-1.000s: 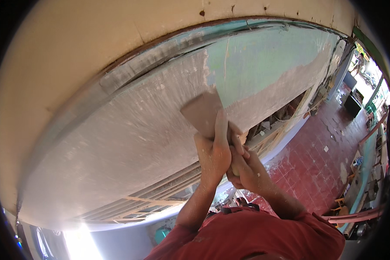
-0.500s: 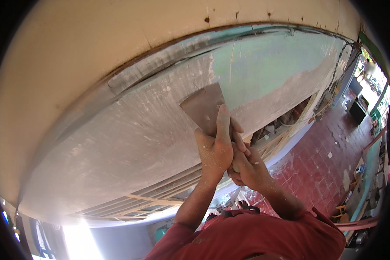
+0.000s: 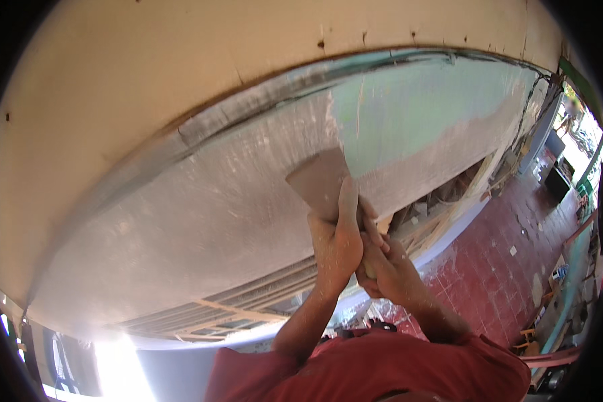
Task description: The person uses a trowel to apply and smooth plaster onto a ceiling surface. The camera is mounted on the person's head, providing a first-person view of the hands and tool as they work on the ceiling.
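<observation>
A wide scraper [image 3: 320, 179] with a grey-brown blade lies close against the wall [image 3: 214, 201], by the border between bare grey plaster and green paint [image 3: 409, 104]. My left hand [image 3: 335, 244] is wrapped round the scraper near its blade, thumb stretched along the metal. Lower on the handle, my right hand [image 3: 390, 271] is closed round it. Most of the handle hides behind my fingers. Pale dust speckles both hands and forearms.
A cream board [image 3: 248, 40] borders the wall above. Below the wall runs a wooden slatted frame [image 3: 248, 308]. Red tiled floor [image 3: 482, 261] stretches to the right, with clutter [image 3: 559, 288] along its far side. Bright light [image 3: 122, 368] enters at lower left. Cables [image 3: 526, 120] hang at the wall's right end.
Both hands and the scraper sit slightly lower in the picture. The whole view has also shifted a little downward. Both hands keep their grip on the scraper.
</observation>
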The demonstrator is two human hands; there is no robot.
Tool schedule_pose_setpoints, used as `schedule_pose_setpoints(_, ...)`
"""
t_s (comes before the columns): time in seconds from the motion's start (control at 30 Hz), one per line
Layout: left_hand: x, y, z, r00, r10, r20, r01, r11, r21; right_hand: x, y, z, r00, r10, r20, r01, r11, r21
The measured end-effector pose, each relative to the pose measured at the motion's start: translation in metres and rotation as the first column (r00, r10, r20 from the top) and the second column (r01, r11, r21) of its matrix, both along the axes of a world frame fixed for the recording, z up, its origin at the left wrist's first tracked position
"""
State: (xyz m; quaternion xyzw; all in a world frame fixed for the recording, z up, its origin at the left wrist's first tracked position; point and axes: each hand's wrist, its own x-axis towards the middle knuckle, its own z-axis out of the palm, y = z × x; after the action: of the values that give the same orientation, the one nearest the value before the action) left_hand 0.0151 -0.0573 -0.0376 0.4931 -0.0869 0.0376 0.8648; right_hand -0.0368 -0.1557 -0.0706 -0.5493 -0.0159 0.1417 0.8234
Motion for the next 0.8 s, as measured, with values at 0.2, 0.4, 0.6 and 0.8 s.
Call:
schedule_pose_setpoints(0.2,0.018,0.001,0.057,0.985,-0.024,0.171,0.017,0.999,0.045,0.026,0.001,0.046,0.916,-0.093,0.391,0.198,0.951,-0.238)
schedule_pose_setpoints(0.4,-0.001,0.0,0.019,0.999,0.02,0.041,-0.022,0.998,0.052,0.001,0.0,0.025,0.996,0.018,0.093,-0.009,0.995,-0.103)
schedule_pose_setpoints(0.6,0.011,0.001,0.044,0.998,-0.026,0.062,0.021,0.996,0.088,0.014,0.006,0.055,0.994,-0.061,0.094,0.071,0.992,-0.101)
schedule_pose_setpoints(0.8,0.002,-0.004,0.027,0.997,0.014,0.072,-0.017,0.999,0.041,0.015,-0.009,0.035,0.999,0.018,0.036,-0.015,0.996,-0.091)
